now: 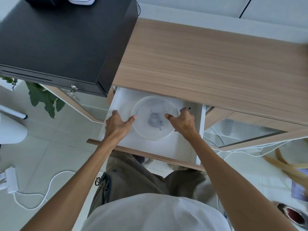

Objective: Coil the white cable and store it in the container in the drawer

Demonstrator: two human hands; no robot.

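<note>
The white drawer (173, 147) stands pulled out under the wooden desk. In it sits a round translucent container (150, 135) with a lid on; a blurred grey-white shape (155, 120) shows through the lid, and I cannot tell what it is. My left hand (119, 122) is at the container's left side, thumb touching the rim and fingers spread away over the drawer floor. My right hand (182, 120) is at the right side, thumb on the lid and fingers curled at the rim. A white cable (50, 182) lies on the floor at lower left.
A black box (66, 39) sits on the left of the wooden desktop (208, 60) and overhangs its edge. A white plug block (10, 179) lies on the floor at the cable's end. More white cables (241, 151) run under the desk on the right. A green plant (43, 97) stands at left.
</note>
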